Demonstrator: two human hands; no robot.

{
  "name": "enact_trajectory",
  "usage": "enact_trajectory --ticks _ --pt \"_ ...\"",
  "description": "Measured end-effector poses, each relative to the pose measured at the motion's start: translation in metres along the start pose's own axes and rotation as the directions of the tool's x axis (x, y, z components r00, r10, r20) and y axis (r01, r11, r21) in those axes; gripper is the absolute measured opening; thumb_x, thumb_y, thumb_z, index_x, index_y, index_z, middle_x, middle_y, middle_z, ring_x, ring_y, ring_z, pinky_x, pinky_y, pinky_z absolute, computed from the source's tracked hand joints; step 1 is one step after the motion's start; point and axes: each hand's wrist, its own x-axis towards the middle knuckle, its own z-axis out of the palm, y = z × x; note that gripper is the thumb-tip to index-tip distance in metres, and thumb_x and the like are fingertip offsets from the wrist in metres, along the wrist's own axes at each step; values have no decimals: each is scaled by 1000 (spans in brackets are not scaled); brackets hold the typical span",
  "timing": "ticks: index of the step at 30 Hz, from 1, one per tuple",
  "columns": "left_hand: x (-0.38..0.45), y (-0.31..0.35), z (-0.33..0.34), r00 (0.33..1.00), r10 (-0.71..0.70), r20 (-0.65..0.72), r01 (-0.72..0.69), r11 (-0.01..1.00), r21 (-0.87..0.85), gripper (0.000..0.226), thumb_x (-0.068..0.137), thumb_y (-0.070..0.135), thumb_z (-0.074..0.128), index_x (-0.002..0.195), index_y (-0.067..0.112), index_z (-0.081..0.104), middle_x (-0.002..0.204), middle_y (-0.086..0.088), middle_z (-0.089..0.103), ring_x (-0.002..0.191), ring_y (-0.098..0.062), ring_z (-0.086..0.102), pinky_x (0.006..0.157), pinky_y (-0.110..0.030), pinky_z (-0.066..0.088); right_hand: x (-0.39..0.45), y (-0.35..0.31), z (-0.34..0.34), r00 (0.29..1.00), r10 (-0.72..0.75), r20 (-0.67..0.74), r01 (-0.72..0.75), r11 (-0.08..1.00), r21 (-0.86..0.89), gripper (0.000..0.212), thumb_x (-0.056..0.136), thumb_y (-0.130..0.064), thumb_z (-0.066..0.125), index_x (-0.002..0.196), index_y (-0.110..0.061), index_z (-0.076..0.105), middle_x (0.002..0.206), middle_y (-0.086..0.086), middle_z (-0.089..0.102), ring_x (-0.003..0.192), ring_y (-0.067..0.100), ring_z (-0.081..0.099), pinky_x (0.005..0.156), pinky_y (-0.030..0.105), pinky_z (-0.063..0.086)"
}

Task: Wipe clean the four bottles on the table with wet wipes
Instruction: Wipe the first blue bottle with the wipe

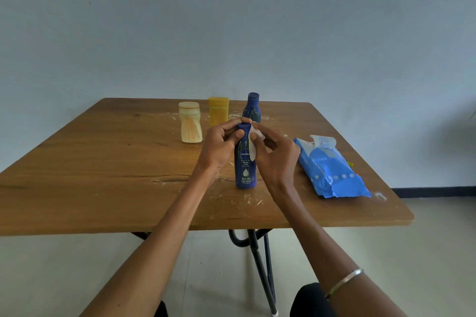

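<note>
A dark blue Nivea bottle (245,170) stands upright on the wooden table (108,175) near its middle. My left hand (221,147) grips the bottle's cap and neck. My right hand (273,154) presses a white wet wipe (253,147) against the bottle's upper right side. Behind it stand a second dark blue bottle (252,108), a yellow bottle (218,110) and a cream bottle with orange stripes (190,122).
A blue pack of wet wipes (332,170) lies to the right with its flap lifted and a wipe poking out. White smears mark the tabletop around the bottles. The table's front edge runs just below my forearms; black legs show under it.
</note>
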Motion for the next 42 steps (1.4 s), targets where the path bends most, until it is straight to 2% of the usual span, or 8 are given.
enact_trajectory --ticks 3,11,17,22,26,31,36,42 --pt "-3 0 1 1000 20 2 -20 1000 2 30 96 -5 53 114 13 70 109 -5 75 104 -18 70 88 -32 57 -6 4 -3 1000 -6 -3 6 1000 27 22 88 -15 71 110 -18 74 98 -6 74 83 4 69 69 20 57" --pt "-5 -3 4 1000 21 21 -20 999 -32 32 98 -3 51 115 17 70 109 -2 75 105 -15 70 83 -26 56 -37 32 -36 959 144 244 -115 985 -129 27 85 -23 74 113 -20 73 107 -7 73 88 -5 65 70 7 51" --pt "-18 -9 13 1000 14 -11 -15 993 -120 28 102 10 49 126 14 62 114 -10 73 99 -27 72 84 -39 59 -28 17 -24 985 97 142 -93 995 -31 20 86 -17 74 105 -21 75 93 -16 72 85 -2 68 73 19 57" --pt "-9 -16 8 997 -8 -75 -3 988 -153 28 100 13 53 126 9 63 118 -11 72 107 -31 69 95 -55 53 -7 10 -8 995 67 72 -71 996 54 23 83 -17 78 105 -16 75 94 -10 74 82 -2 69 73 16 56" --pt "-5 -23 4 995 -51 -90 29 973 -230 33 93 26 60 122 10 67 116 -12 73 108 -33 68 99 -56 50 0 11 3 998 56 21 -57 997 55 17 84 -20 77 100 -20 77 90 -10 74 78 2 69 70 27 59" --pt "-2 -31 2 996 -38 -78 15 960 -281 42 88 30 63 123 6 67 118 -15 71 106 -32 68 95 -46 52 0 10 9 1000 3 -3 -3 999 46 19 85 -22 75 103 -16 78 100 -5 75 83 0 68 69 20 58" --pt "-1 -32 -1 998 -60 -5 55 933 -355 36 88 26 59 118 7 68 115 -12 73 98 -25 70 83 -37 58 -21 25 -11 988 5 157 2 999 -48 23 86 -18 74 109 -17 74 107 -10 70 91 -3 66 75 13 55" --pt "0 -36 -3 997 -78 3 74 928 -364 23 94 21 57 109 13 73 103 -5 76 90 -17 69 76 -30 56 -35 34 -32 877 175 448 -61 965 -257 26 84 -20 75 110 -20 73 109 -5 72 81 -8 64 71 9 53"
